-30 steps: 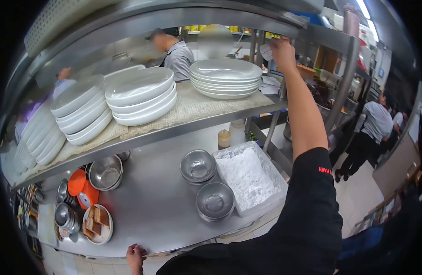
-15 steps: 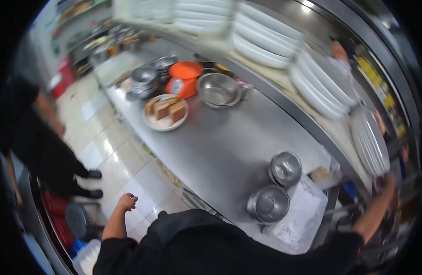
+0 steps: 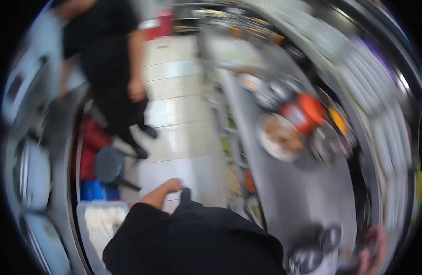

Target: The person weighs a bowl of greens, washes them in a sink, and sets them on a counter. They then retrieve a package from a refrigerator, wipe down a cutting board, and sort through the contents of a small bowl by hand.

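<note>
My left hand [image 3: 175, 184] hangs over the tiled floor in front of my dark apron, its fingers curled in and nothing visible in them. At the lower right, my right hand [image 3: 376, 251] is smeared by motion, so its grip cannot be made out. It is beside the steel counter [image 3: 307, 195], to the right of the stacked metal bowls [image 3: 305, 260]. Farther along the counter are a white plate [image 3: 267, 143] with browned bread-like pieces, an orange kitchen scale [image 3: 298, 117] and a wide metal bowl [image 3: 329, 144].
White plates [image 3: 393, 151] line the shelf on the right. A person in dark clothes [image 3: 105, 55] stands in the aisle at the left. Near them are a dark stool [image 3: 109, 164] and a plastic tub [image 3: 89, 206] with white contents. Tiled floor [image 3: 174, 107] runs between.
The view has swung left, so the counter now sits at the right. My right hand has come down from beside the shelf's end plates. My left hand stays low before me.
</note>
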A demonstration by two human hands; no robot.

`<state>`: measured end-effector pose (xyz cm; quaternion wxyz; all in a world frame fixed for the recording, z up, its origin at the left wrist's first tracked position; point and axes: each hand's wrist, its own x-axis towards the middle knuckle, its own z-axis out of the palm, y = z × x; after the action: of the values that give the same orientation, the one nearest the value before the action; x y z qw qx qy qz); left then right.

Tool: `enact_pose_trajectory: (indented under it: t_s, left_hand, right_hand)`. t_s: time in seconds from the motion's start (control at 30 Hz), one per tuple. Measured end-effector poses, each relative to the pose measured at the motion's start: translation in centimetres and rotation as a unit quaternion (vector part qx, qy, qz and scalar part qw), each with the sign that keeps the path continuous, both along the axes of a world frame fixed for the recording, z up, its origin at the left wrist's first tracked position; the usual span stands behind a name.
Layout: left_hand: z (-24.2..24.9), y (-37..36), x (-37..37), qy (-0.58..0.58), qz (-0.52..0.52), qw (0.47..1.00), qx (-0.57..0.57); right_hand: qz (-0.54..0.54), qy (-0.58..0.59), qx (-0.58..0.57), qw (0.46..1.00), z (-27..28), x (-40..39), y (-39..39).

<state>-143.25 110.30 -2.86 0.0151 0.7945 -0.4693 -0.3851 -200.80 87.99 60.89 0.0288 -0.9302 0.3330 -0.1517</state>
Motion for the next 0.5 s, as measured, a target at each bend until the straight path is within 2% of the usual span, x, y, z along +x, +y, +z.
enact_pose_trajectory:
  t_s: [0.03, 0.07, 0.13, 0.2, 0.27, 0.33, 0.37, 0.4, 0.5]
  left_hand:
    - [5.4, -2.1, 0.6, 0.049, 0.051, 0.998, -0.002]
    - [3.5, -3.0, 2.3, 0.010, 0.052, 0.997, -0.057]
    - [5.7, -4.0, 4.9, 0.045, 0.131, 0.986, -0.097]
    - [6.9, -3.9, 7.4, 0.048, 0.186, 0.976, -0.105]
    - [8.1, -4.5, 9.6, 0.053, 0.161, 0.981, -0.091]
    - [9.0, -4.5, 11.6, 0.069, 0.144, 0.984, -0.073]
    - [9.3, -4.8, 12.5, 0.083, 0.142, 0.984, -0.066]
    - [9.6, -5.1, 13.2, 0.098, 0.142, 0.983, -0.058]
    - [7.6, -6.0, 15.3, 0.082, 0.164, 0.980, -0.073]
  right_hand:
    - [0.034, -0.017, 0.120, 0.992, 0.0, 9.6, 0.6]
    - [0.005, -0.003, 0.182, 0.983, -2.2, 12.1, -0.5]
    - [-0.067, 0.019, 0.241, 0.968, -6.3, 18.1, -3.9]
    - [-0.097, 0.086, 0.163, 0.978, -9.9, 23.9, -6.0]
    - [-0.081, 0.182, 0.124, 0.972, -13.7, 28.0, -8.1]
    - [-0.050, 0.137, 0.228, 0.963, -16.3, 32.4, -7.9]
    - [-0.027, 0.113, 0.243, 0.963, -18.5, 33.7, -8.2]
    - [-0.024, 0.124, 0.297, 0.947, -19.9, 34.7, -8.7]
    - [0.034, 0.146, 0.359, 0.921, -24.7, 38.5, -10.0]
